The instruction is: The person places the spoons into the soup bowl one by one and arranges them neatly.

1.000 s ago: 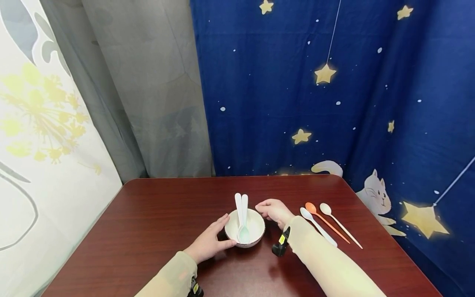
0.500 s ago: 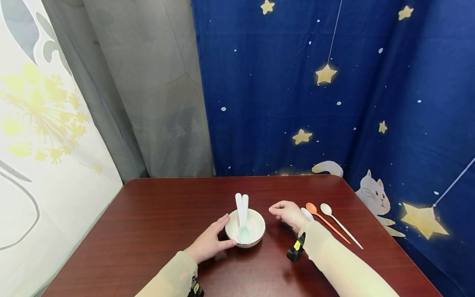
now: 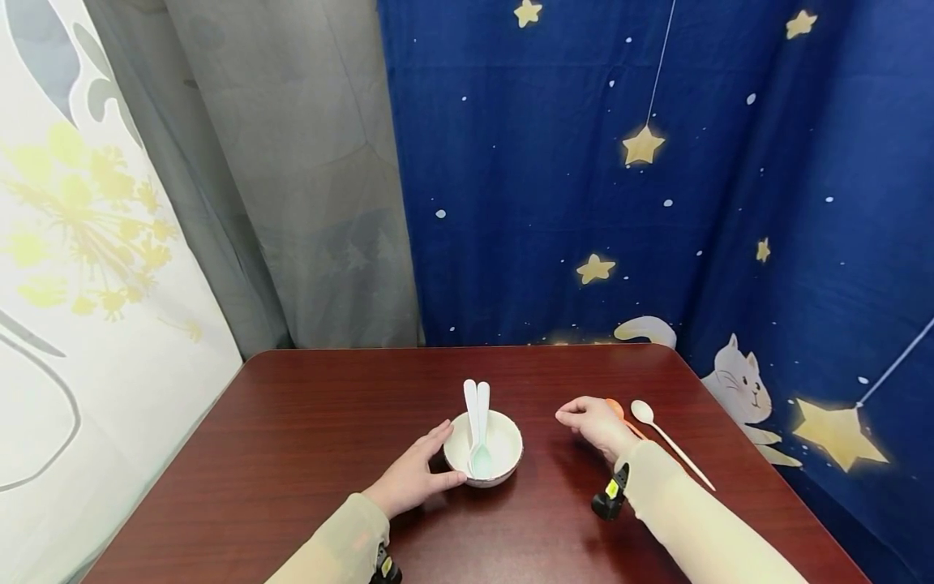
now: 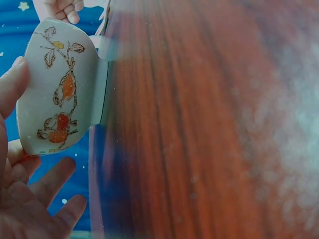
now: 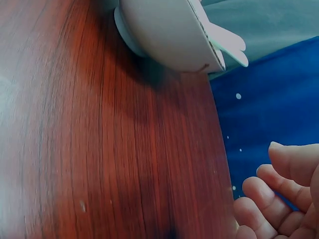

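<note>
My left hand (image 3: 412, 478) lies against the left side of a small cream bowl (image 3: 506, 448), with thumb and fingers straight and spread along its rim. Orange fruit and leafy twigs decorate the bowl's outside in the left wrist view. Two spoons lean inside it: a white spoon (image 3: 470, 405) and a spoon with a mint-green bowl end (image 3: 480, 464), their handles pointing away from me. My right hand (image 3: 594, 422) is apart from the bowl, to its right. Its fingers (image 5: 261, 194) are loosely curled and hold nothing. An orange spoon (image 3: 615, 407) is partly covered by that hand and sleeve.
A long cream spoon (image 3: 679, 446) lies at the right of the dark red wooden table (image 3: 328, 405). Behind the table hang a grey curtain (image 3: 336, 243) and a blue star-patterned curtain (image 3: 511, 243).
My right hand has drawn back from the bowl's rim toward the right, now covering the white spoon that lay on the table. My left hand and the bowl with its spoons stay in place.
</note>
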The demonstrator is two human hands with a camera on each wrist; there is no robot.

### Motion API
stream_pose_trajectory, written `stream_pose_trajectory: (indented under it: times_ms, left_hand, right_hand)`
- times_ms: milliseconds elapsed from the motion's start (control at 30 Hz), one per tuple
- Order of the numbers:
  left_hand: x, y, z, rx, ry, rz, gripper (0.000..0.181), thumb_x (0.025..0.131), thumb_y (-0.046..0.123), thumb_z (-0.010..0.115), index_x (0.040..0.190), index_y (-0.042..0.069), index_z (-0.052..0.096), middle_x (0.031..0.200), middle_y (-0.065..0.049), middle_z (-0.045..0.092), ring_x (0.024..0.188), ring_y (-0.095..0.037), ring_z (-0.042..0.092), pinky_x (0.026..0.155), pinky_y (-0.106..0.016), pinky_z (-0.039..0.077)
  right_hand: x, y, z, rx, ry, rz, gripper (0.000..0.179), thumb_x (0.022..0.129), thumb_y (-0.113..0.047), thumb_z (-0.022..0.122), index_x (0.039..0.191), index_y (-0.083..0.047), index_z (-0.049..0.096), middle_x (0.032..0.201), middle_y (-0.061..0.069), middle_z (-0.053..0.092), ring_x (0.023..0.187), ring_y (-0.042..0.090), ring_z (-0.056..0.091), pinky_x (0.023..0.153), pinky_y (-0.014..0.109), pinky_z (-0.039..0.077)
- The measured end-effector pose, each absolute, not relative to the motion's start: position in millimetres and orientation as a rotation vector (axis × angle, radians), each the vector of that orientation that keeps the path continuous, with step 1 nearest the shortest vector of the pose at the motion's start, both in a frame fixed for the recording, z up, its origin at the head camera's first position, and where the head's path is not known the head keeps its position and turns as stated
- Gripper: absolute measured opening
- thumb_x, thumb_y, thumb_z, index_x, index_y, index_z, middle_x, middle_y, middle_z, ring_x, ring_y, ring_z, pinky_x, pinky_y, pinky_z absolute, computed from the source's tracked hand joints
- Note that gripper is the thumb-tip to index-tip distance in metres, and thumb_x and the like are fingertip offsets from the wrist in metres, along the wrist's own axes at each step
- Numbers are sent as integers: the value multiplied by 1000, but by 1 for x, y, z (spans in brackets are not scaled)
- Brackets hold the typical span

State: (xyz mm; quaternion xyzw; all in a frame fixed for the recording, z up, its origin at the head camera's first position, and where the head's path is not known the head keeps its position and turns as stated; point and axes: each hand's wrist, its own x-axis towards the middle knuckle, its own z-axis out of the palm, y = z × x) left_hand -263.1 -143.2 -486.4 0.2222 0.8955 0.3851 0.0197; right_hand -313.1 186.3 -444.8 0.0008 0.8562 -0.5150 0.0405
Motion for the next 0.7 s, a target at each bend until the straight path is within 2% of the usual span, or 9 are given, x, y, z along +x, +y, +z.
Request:
stream_pose_trajectory:
  times_ms: [233,400,500,600,700]
  left_hand:
    - [-262,-143,-485,686,2772,1197,93,81,56,69,150,5,33,156,-8,28,142,-29,25,110,-52,27]
    - [-261,-142,-483,673,2762,1205,93,81,56,69,149,4,33,156,-10,28,142,-29,25,110,-52,27]
    - [-261,-142,-483,670,2759,1209,93,81,56,70,149,3,33,156,-10,28,142,-29,24,110,-52,27]
    - [-261,-142,-483,664,2755,1211,93,82,54,70,150,4,33,156,-10,28,142,-29,24,110,-52,27]
    - [-261,-143,-483,662,2755,1215,92,82,53,71,149,4,33,156,-9,28,142,-30,24,110,-52,27]
  right_hand:
    - [-309,202,-444,-14,2705,-1528,16,86,-13,71,97,-1,70,79,5,59,76,27,55,66,35,47]
    - [-305,212,-441,-13,2718,-1518,17,87,-12,69,98,1,69,77,6,58,71,19,52,63,31,44]
    - [-302,218,-440,-13,2735,-1483,19,87,-13,69,99,2,68,80,13,58,73,21,52,64,30,43]
    - [-299,224,-438,-46,2740,-1454,22,89,-15,67,102,4,67,109,28,60,96,32,56,76,35,48]
    - [-297,230,-439,-70,2704,-1472,26,92,-15,66,105,7,64,134,32,48,124,40,48,94,43,46]
